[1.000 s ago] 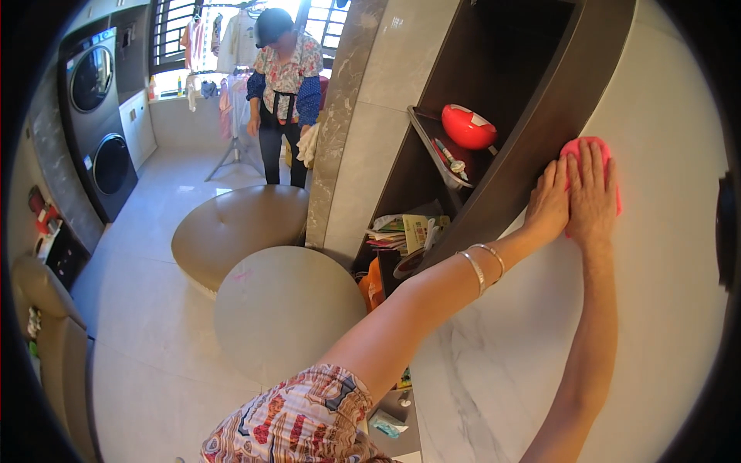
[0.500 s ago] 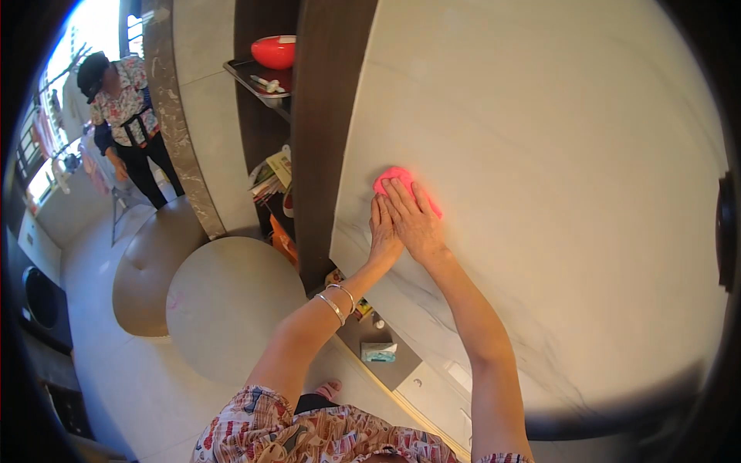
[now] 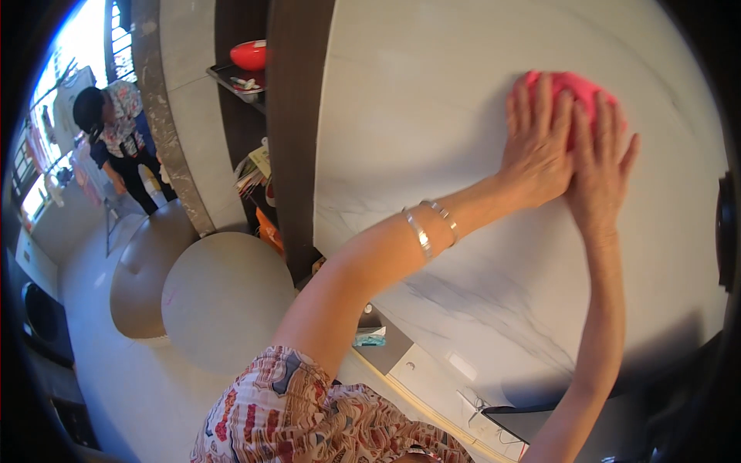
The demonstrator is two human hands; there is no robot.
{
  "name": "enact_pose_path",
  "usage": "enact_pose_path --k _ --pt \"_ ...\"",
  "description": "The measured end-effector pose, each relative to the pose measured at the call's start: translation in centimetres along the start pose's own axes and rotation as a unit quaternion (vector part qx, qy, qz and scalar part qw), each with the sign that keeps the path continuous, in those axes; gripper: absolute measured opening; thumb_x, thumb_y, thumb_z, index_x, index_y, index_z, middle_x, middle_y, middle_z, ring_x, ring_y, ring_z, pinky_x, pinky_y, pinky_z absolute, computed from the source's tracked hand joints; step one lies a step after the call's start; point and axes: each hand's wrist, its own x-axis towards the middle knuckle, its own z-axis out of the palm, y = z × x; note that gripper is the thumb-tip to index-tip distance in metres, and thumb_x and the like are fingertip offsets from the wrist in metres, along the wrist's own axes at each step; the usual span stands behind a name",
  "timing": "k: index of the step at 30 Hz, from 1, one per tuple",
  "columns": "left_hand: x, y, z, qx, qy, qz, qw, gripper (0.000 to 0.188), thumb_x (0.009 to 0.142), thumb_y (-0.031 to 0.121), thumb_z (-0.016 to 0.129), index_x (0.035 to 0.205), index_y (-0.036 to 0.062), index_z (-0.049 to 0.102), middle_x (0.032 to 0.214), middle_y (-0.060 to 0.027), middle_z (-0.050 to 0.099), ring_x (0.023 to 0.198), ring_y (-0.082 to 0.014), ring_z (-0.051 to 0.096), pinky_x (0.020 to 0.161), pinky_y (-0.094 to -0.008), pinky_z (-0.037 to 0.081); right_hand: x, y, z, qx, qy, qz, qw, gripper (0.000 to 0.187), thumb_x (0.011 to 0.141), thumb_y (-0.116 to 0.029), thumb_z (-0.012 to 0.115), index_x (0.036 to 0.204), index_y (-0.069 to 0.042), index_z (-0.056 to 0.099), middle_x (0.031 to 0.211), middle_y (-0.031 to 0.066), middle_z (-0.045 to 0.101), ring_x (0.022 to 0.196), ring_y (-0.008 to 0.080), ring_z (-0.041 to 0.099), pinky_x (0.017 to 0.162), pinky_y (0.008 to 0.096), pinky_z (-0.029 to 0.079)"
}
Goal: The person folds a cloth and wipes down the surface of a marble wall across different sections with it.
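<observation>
A bright pink cloth (image 3: 590, 85) lies against the upright white marble-look wall panel (image 3: 432, 92), high on its right half. My left hand (image 3: 542, 150), with two silver bangles at the wrist, rests flat on the cloth with fingers stretched. Beside it my right hand (image 3: 602, 166) presses flat too, its fingers spread over the cloth's lower right part. The two hands touch along their inner edges. Part of the cloth is covered by the fingers.
Dark shelving at the panel's left holds a red bowl (image 3: 248, 55). A round pale tabletop (image 3: 228, 301) and a brown seat (image 3: 143, 282) stand left. A tissue pack (image 3: 370, 336) sits on the low cabinet; a black screen (image 3: 532, 420) is near. Another person (image 3: 127, 143) stands far left.
Both hands and the pink cloth have slid up and right across the panel. The black screen has come into view at the lower right. The other person now bends forward more.
</observation>
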Motion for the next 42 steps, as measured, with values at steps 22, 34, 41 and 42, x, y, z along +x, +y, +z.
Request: enact_pose_path --k 22,34,41,42 --pt "-5.6 -7.0 -1.6 0.065 0.0 -0.073 0.995 0.069 0.089 0.018 0.049 0.143 -0.0087 0.015 0.148 -0.0322 0.008 0.136 -0.0522 0.008 0.111 -0.0598 0.01 2.1 -6.6 3.3 0.065 -0.091 -0.091 0.99 0.063 0.078 -0.028 0.064 0.136 -0.011 0.046 0.151 0.0157 0.03 0.141 0.0325 0.025 0.113 0.0529 0.022" --pt "-4.2 -13.5 -5.0 0.074 0.022 -0.089 0.993 0.072 0.087 0.013 0.053 0.143 -0.008 0.014 0.147 -0.0309 0.012 0.136 -0.0505 0.013 0.112 -0.0585 0.013 6.9 -11.2 6.8 0.037 -0.082 -0.139 0.986 0.058 0.085 -0.032 0.055 0.138 -0.012 0.046 0.151 0.0141 0.031 0.142 0.0305 0.025 0.115 0.0498 0.019" --pt "1.9 -20.1 -8.1 0.121 0.058 -0.035 0.99 0.071 0.087 0.017 0.053 0.143 -0.0086 0.017 0.146 -0.0321 0.016 0.136 -0.0501 0.015 0.111 -0.0579 0.015 14.3 -13.0 10.0 0.054 0.006 -0.13 0.99 0.055 0.083 -0.03 0.055 0.134 -0.009 0.05 0.146 0.0155 0.038 0.139 0.0303 0.031 0.113 0.0488 0.022" --pt "3.2 -20.4 -8.4 0.11 0.057 -0.03 0.992 0.071 0.087 0.017 0.053 0.143 -0.0086 0.017 0.146 -0.0321 0.016 0.136 -0.0501 0.015 0.111 -0.0579 0.015 15.4 -12.6 10.1 0.054 0.018 -0.134 0.989 0.054 0.083 -0.03 0.056 0.132 -0.009 0.05 0.143 0.0155 0.041 0.137 0.0306 0.033 0.113 0.049 0.023"
